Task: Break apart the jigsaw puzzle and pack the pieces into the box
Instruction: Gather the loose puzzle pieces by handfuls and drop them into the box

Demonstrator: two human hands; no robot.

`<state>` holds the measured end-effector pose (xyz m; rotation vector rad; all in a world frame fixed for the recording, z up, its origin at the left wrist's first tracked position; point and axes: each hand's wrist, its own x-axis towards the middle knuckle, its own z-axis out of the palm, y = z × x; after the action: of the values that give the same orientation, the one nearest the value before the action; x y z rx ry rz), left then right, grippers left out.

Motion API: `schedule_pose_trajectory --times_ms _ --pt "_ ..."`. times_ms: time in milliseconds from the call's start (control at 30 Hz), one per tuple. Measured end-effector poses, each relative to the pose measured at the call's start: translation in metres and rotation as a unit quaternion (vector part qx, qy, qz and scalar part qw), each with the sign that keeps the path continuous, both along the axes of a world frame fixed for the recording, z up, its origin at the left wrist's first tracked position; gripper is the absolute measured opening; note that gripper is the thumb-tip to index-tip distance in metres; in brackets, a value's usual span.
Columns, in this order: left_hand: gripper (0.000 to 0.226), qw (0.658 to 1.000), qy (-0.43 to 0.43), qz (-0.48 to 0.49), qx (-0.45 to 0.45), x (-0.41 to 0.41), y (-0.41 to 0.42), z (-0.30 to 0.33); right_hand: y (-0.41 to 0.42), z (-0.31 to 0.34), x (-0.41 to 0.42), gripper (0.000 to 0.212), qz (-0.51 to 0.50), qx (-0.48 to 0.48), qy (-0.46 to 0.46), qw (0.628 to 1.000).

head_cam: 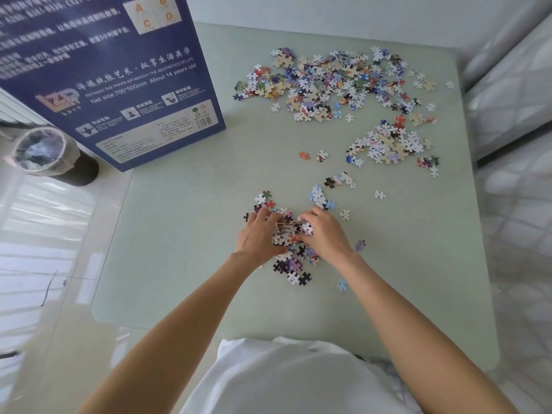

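At worktop (179, 249) centre, left hand (257, 237) and right hand (324, 234) both clamp one clump (288, 234); box (113, 85) lies at 10 o'clock, left hand nearer.

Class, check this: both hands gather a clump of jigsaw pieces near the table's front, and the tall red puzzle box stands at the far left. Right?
Not quite: the head view shows the tall puzzle box is dark blue, not red. The rest holds: the left hand and right hand gather the clump of jigsaw pieces on the pale green table.
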<state>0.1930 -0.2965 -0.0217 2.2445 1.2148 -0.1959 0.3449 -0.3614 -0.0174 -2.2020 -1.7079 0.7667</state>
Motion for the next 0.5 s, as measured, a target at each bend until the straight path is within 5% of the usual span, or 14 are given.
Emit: schedule_pose_trajectory --times_ms 333,500 --pt "0.090 0.998 0.051 -0.010 0.033 0.012 -0.011 0.001 -0.022 0.007 0.015 0.048 -0.125 0.002 0.035 0.992" --pt "0.073 1.000 -0.007 -0.007 -0.008 0.016 -0.012 -0.002 -0.031 0.009 0.021 0.043 -0.179 0.017 0.065 0.982"
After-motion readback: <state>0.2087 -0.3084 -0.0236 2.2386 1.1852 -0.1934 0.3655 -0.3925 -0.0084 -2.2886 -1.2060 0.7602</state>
